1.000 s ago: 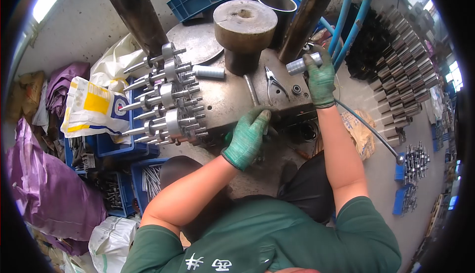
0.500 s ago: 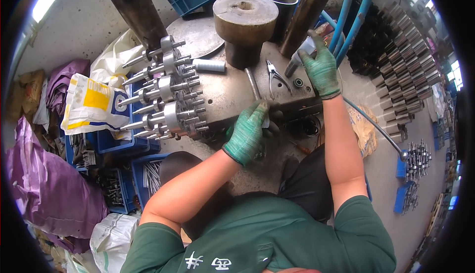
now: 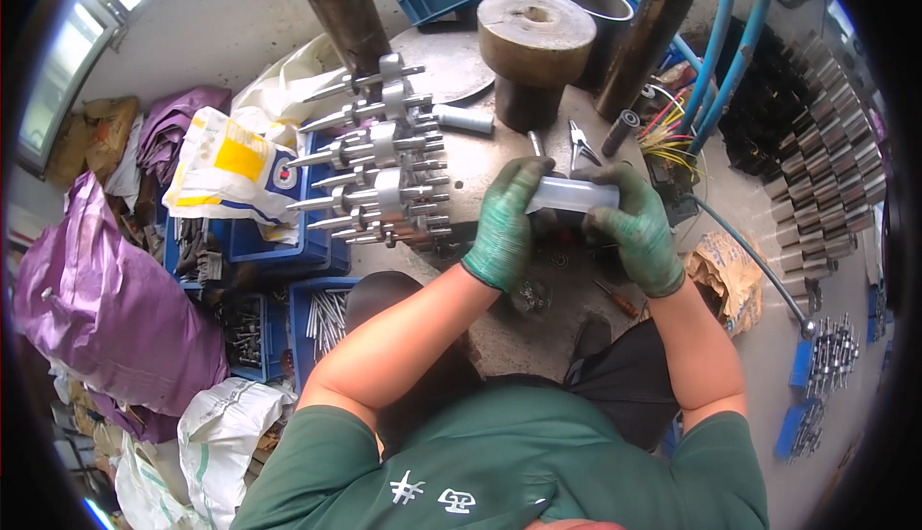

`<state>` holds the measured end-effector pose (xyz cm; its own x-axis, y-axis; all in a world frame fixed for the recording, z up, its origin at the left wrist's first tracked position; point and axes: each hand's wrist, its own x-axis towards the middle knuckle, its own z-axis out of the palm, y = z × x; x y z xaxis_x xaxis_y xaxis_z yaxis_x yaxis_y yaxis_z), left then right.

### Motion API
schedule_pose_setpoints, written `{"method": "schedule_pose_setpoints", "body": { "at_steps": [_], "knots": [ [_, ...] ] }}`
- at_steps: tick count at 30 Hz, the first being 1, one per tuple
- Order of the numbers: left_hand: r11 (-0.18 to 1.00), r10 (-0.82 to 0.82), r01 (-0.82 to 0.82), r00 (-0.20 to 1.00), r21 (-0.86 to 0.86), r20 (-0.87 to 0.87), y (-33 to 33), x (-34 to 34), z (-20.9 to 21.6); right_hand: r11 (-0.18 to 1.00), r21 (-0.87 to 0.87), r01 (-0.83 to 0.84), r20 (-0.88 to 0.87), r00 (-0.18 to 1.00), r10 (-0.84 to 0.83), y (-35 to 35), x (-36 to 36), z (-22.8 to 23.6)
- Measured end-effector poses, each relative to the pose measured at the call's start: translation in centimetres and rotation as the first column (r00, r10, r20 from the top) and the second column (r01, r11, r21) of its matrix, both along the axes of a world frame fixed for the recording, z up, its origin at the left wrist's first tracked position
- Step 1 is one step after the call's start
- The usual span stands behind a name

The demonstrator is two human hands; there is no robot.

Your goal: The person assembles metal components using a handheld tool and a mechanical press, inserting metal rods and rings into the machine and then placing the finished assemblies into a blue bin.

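White cylinder point(image 3: 574, 194): smooth and translucent-looking, it lies crosswise between my two gloved hands by the near edge of the metal bench; how high it is held, I cannot tell.
Left hand point(image 3: 504, 228): in a green glove smudged dark at the fingers, it grips the cylinder's left end.
Right hand point(image 3: 645, 232): gloved to match, it grips the right end, so that both my hands share the hold.
Metal bench point(image 3: 471, 160): just beyond my fingers lie a rod point(image 3: 537, 143) and a pair of pliers point(image 3: 581, 146), with a dark cylinder point(image 3: 620, 133) near them.
Round block point(image 3: 536, 40): thick, worn and holed at its centre, it tops a narrower post behind those tools.
Steel shafts point(image 3: 389, 189): fitted with discs, they crowd the bench's left side in rows, pointed ends to my left; a pale grey cylinder point(image 3: 464, 119) lies just beside them.
Blue hoses point(image 3: 748, 42): they hang at my right, near a tangle of coloured wires point(image 3: 669, 132).
Purple sack point(image 3: 115, 290): bulky and creased, it sits far to my left, beyond a blue bin point(image 3: 299, 338) of slim metal rods point(image 3: 328, 319).
Brown paper point(image 3: 725, 280): crumpled, it lies past my right forearm.
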<state>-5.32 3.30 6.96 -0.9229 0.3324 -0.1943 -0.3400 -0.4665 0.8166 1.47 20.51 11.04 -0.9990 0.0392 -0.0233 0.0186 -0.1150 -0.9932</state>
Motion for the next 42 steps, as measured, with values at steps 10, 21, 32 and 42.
{"method": "schedule_pose_setpoints", "body": {
  "at_steps": [10, 21, 32, 42],
  "knots": [
    [0.954, -0.134, -0.014, 0.873, -0.298, -0.469, 0.1, -0.6, -3.4, 0.959, 0.281, -0.028, -0.198, 0.976, 0.086, 2.0, 1.5, -3.1],
    [0.966, -0.238, 0.139, 0.812, -0.22, -0.533, -3.0, 4.6, 2.5, 0.981, 0.128, -0.147, -0.319, 0.93, 0.181, -0.5, 0.9, -3.3],
    [0.363, 0.902, -0.597, 0.419, 0.715, -0.108, -36.7, -0.5, 24.4, 0.987, -0.116, -0.107, -0.311, 0.948, 0.066, 2.4, 1.1, -0.2],
    [0.778, 0.468, -0.431, 0.883, 0.456, 0.035, -29.3, 5.1, 7.8, 0.999, -0.008, 0.053, -0.345, 0.937, -0.053, 4.3, -0.3, 0.1]
  ]
}}
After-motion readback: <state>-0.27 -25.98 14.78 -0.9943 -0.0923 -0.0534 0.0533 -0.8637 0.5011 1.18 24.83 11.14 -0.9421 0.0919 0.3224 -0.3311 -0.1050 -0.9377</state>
